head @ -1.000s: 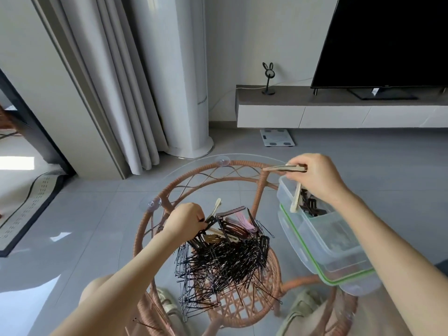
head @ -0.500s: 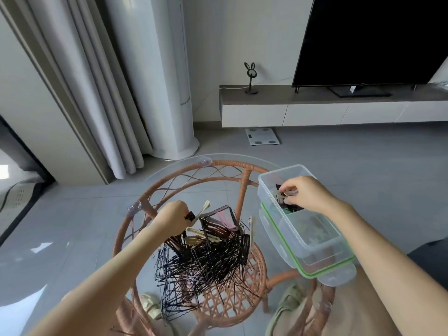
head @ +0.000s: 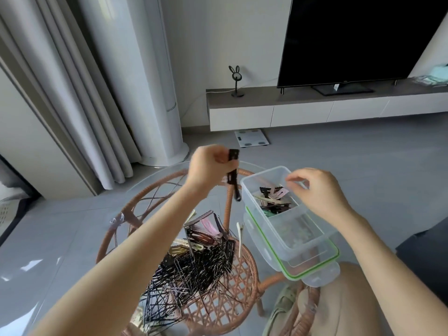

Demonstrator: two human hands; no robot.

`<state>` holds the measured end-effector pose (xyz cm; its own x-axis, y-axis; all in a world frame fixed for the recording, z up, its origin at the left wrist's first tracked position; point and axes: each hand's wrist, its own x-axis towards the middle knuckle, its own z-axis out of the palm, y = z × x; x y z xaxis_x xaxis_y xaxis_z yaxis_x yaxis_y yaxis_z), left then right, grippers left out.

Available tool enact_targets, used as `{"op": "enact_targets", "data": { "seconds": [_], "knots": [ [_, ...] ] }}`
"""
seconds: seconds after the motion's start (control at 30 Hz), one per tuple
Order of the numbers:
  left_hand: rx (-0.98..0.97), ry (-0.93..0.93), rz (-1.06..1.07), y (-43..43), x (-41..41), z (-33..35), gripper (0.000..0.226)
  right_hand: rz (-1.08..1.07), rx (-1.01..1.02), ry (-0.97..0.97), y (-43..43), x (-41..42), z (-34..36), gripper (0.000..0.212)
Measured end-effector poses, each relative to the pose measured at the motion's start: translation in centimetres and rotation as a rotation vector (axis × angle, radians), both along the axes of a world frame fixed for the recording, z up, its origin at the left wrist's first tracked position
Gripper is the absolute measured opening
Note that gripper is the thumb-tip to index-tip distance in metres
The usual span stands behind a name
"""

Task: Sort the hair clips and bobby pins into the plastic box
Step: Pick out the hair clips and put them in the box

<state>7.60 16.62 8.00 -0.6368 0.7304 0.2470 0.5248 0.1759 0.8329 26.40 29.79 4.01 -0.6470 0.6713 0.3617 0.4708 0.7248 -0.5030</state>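
Fingers (head: 219, 156) of the left hand (head: 206, 169) pinch a black hair clip (head: 233, 177) beside the plastic box (head: 266, 171), poised to drop; right hand (head: 315, 190) hovers slack, empty.

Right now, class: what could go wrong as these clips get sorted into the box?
1. The left hand grips the black hair clip by its top end, outside the plastic box; released early, it could miss.
2. The box sits on its lid near the table side; the right hand above could nudge it off.
3. The bobby pin pile is tangled; pins may scatter.
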Motion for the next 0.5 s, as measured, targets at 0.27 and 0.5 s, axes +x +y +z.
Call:
{"op": "enact_targets", "data": {
  "seconds": [0.27,0.5],
  "knots": [
    [-0.384,0.353,-0.323,6.9,4.0,-2.2,0.031,-0.042,0.001,0.014,-0.9,1.8,-0.2,0.011],
    [-0.580,0.425,-0.079,-3.2,-2.5,-2.5,0.029,0.199,-0.010,-0.186,-8.9,-1.1,-1.1,0.016]
  ]
}}
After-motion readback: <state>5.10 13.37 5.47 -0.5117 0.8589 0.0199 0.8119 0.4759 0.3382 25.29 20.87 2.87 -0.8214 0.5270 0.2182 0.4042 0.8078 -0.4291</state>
